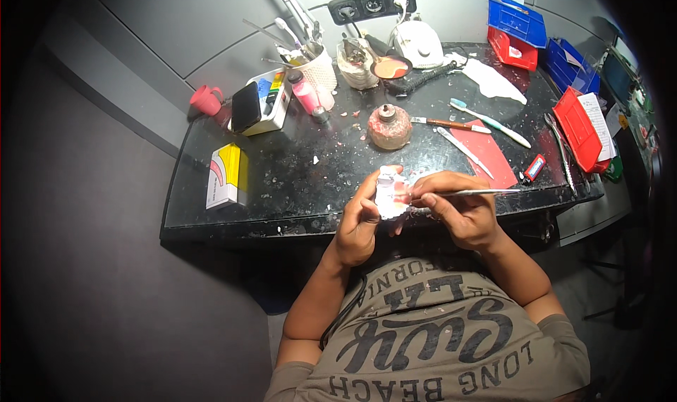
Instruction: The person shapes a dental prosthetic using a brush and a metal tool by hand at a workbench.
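Just over the table's front edge, my left hand (357, 226) grips a white dental plaster cast (385, 203) between thumb and fingers. A patch of pink wax shows on the cast's right part. My right hand (462, 215) pinches a slim metal carving tool (488, 192), its shaft pointing right. The tool's working end is at the pink patch; whether it touches I cannot tell. Beyond the cast stands a round, pink-stained spirit burner (389, 130). A wooden-handled wax knife (451, 125) and a pale knife (464, 152) lie by a pink wax sheet (490, 159).
Right of the wax lie a toothbrush (490, 123), a red lighter (534, 168) and metal pliers (559, 151). Red bins (580, 130) line the right side. At the back left are a tool cup (317, 70), a pink bottle (303, 92) and a yellow-white box (227, 176).
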A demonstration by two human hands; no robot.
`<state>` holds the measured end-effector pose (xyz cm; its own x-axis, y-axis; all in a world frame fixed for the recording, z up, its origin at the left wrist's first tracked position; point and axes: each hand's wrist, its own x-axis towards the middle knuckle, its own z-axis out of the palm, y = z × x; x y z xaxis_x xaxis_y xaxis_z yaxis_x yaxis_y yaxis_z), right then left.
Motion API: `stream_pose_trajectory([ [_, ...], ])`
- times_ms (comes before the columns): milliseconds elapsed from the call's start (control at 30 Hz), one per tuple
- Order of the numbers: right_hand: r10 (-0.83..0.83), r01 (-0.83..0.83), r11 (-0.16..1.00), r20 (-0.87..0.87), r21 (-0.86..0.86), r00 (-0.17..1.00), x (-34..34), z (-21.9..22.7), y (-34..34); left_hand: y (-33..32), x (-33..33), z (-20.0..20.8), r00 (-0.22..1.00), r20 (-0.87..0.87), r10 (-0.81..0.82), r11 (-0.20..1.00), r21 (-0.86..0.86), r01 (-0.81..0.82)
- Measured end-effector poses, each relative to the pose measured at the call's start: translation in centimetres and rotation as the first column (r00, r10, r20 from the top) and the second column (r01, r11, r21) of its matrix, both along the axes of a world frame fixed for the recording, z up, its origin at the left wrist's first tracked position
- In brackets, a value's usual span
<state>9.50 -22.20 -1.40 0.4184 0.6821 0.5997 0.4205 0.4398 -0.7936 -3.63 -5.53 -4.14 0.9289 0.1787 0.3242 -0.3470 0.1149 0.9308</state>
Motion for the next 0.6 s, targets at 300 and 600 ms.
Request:
stream_pose_trajectory([
  [300, 0.08, -0.063, 0.995, -0.234, 0.077, 0.969, 0.9, -0.8, -0.3, 0.4, 0.1, -0.3, 1.0, -0.01, 0.024, 0.998, 0.051, -0.024],
  [600, 0.197, -0.127, 0.973, -0.402, 0.194, 0.894, 3.0, -0.9, -1.1, -0.3, 0.6, -1.0, 0.983, 0.145, 0.113, 0.991, 0.051, -0.122],
])
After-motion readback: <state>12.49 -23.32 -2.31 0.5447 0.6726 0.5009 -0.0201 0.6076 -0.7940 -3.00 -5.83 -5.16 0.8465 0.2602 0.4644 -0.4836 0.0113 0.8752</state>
